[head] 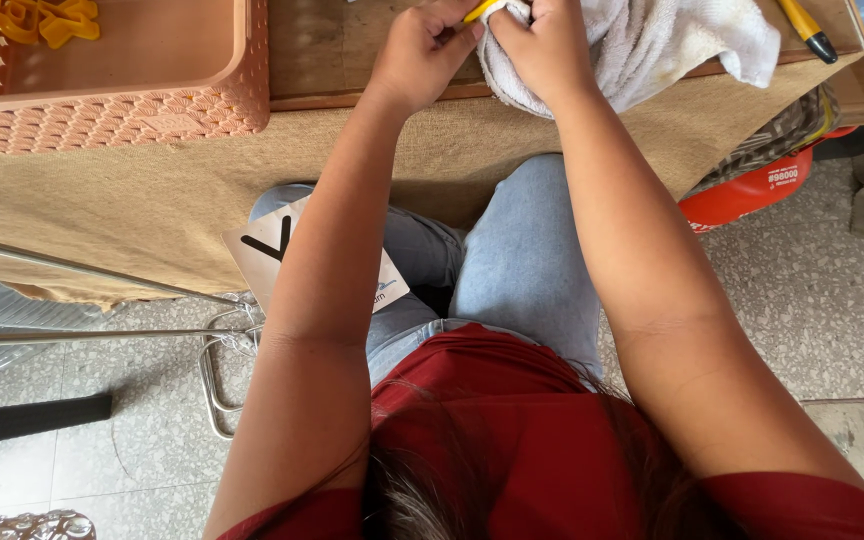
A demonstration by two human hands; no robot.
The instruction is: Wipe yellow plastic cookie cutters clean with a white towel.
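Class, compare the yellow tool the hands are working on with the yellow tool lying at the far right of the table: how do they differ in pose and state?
The held yellow tool is pinched by the left hand and mostly wrapped in the white towel gripped by the right hand; the loose yellow tool lies untouched on the wooden table. The held one shows only a short tip; the loose one shows a dark end. Both are yellow and slim.

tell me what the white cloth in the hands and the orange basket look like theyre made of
The white cloth looks like cotton terry towelling: soft, matte, with a nubby looped pile and limp folds. The left hand and right hand bunch it around a yellow item, probably plastic, mostly hidden. The orange basket seems moulded plastic: rigid walls, a slight sheen and a regular perforated pattern.
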